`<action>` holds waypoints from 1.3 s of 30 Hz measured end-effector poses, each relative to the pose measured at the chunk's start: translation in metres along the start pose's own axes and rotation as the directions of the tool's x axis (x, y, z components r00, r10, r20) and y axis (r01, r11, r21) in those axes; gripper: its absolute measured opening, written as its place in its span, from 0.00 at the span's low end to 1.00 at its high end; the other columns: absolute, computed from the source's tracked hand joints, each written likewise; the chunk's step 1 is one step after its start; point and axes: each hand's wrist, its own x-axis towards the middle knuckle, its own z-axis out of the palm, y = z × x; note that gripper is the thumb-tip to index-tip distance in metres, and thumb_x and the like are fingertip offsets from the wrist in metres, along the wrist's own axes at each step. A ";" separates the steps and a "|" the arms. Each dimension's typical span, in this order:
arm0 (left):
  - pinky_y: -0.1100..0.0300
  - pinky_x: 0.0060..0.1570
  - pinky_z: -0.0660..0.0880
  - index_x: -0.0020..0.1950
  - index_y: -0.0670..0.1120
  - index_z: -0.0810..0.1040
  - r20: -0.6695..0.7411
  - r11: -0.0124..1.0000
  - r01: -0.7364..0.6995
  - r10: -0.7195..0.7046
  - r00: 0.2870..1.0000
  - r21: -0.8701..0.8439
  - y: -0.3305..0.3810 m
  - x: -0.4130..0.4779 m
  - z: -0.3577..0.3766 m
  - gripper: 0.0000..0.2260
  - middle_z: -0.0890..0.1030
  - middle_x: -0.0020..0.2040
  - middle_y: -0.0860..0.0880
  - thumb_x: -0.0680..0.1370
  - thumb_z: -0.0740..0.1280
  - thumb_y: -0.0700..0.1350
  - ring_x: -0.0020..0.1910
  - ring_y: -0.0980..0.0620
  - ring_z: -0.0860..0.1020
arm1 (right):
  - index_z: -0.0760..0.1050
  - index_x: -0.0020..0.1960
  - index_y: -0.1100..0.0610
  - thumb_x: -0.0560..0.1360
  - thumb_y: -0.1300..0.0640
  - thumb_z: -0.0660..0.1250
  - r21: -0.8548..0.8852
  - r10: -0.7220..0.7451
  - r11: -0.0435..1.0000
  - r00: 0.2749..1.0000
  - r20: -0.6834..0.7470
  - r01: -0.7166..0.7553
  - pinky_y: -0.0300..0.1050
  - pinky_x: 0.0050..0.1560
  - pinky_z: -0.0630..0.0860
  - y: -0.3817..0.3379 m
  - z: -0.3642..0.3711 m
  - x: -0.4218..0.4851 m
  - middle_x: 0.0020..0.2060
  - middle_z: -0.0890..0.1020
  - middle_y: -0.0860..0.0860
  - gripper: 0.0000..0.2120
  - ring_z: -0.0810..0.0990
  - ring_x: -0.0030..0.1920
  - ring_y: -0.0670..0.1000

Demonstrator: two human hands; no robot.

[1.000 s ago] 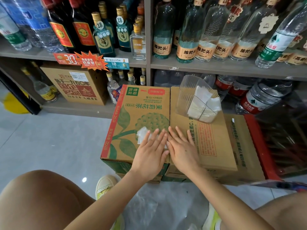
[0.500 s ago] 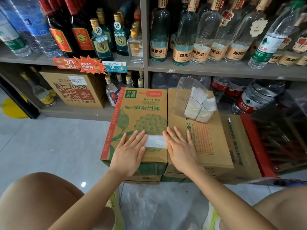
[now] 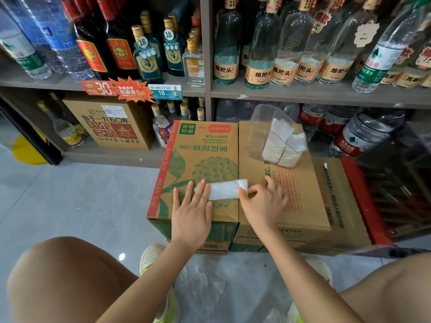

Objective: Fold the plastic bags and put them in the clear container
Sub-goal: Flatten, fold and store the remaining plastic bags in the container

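Observation:
A white plastic bag (image 3: 225,189), folded into a flat strip, lies across the seam of two cardboard boxes (image 3: 205,155). My left hand (image 3: 192,209) rests flat with its fingers spread, pressing the strip's left end. My right hand (image 3: 262,201) pinches the strip's right end between thumb and fingers. Behind, on the right box (image 3: 291,194), stands the clear container (image 3: 263,134), tilted, with several folded white bags (image 3: 283,146) inside it.
Shelves (image 3: 303,94) full of glass and plastic bottles rise right behind the boxes. More loose plastic bags (image 3: 210,285) lie on the grey floor between my knees. A red crate (image 3: 363,201) stands at the right, a brown carton (image 3: 112,122) at the left.
My hands were together over the bag, then slid apart, flattening it into a longer strip. My right hand has gone from flat to pinching the strip's right end.

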 end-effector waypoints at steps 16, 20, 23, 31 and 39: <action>0.44 0.71 0.56 0.64 0.46 0.79 -0.095 0.953 -0.282 0.272 0.958 -0.109 -0.012 0.003 -0.002 0.20 0.79 0.64 0.50 0.82 0.53 0.50 0.66 0.45 0.75 | 0.72 0.53 0.57 0.73 0.56 0.70 0.425 -0.044 0.905 0.986 0.163 -0.030 0.42 0.39 0.70 -0.016 -0.019 0.026 0.42 0.76 0.47 0.11 0.75 0.42 0.48; 0.46 0.71 0.56 0.62 0.47 0.80 -0.111 0.957 -0.252 0.238 0.965 -0.146 -0.010 0.004 -0.003 0.19 0.80 0.62 0.50 0.81 0.54 0.50 0.64 0.45 0.76 | 0.70 0.57 0.59 0.72 0.62 0.71 0.499 0.034 0.864 0.997 0.065 -0.062 0.38 0.39 0.66 -0.025 -0.004 0.016 0.47 0.75 0.49 0.16 0.75 0.46 0.49; 0.48 0.71 0.57 0.59 0.48 0.82 -0.127 0.954 -0.241 0.220 0.967 -0.181 -0.010 0.008 -0.005 0.18 0.81 0.59 0.52 0.81 0.55 0.50 0.59 0.47 0.77 | 0.67 0.57 0.58 0.72 0.64 0.71 0.536 0.077 0.842 0.997 0.002 -0.066 0.33 0.36 0.65 -0.031 -0.002 0.014 0.44 0.72 0.45 0.18 0.73 0.43 0.47; 0.51 0.70 0.58 0.57 0.49 0.83 -0.161 0.946 -0.223 0.188 0.969 -0.236 -0.009 0.010 -0.002 0.17 0.82 0.58 0.52 0.81 0.56 0.51 0.56 0.48 0.78 | 0.70 0.57 0.57 0.70 0.66 0.72 0.735 0.239 0.641 0.968 0.081 -0.220 0.39 0.42 0.74 -0.028 0.006 0.008 0.46 0.79 0.49 0.19 0.79 0.44 0.46; 0.56 0.67 0.59 0.57 0.46 0.79 -0.166 0.924 -0.191 0.143 0.976 -0.330 -0.016 0.012 -0.004 0.15 0.83 0.52 0.49 0.80 0.56 0.49 0.55 0.48 0.77 | 0.79 0.53 0.60 0.71 0.70 0.69 0.329 -0.560 0.777 0.828 -0.028 0.537 0.31 0.54 0.66 -0.016 0.008 0.007 0.49 0.80 0.51 0.13 0.74 0.52 0.48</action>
